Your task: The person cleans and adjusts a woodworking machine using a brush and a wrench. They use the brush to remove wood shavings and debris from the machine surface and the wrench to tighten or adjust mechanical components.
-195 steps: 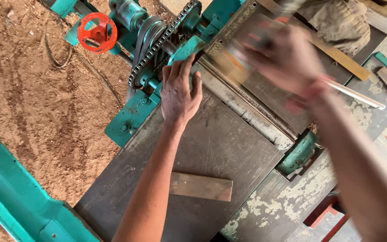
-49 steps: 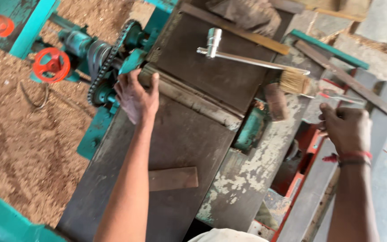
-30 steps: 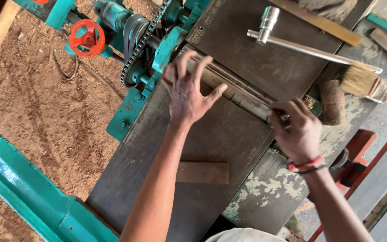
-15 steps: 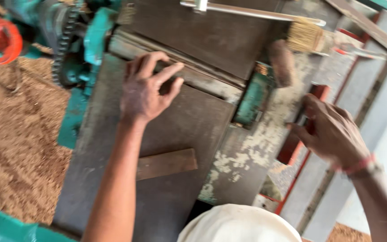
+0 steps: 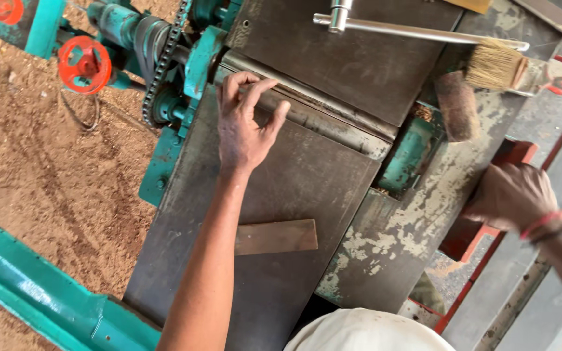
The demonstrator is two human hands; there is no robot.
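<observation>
**Fingers at the cutter slot of the planer**

Your left hand lies flat and unclenched on the dark steel table, fingertips touching the cutter roller in the gap between the two tables. If that roller turns, the fingers could be caught; the drive chain is just beside your wrist side too. Your right hand reaches to the red frame at the machine's edge; I cannot tell whether it grips.

Count: one flat wooden strip on the table by your forearm, one paintbrush, one metal wrench, two red handwheels.
</observation>
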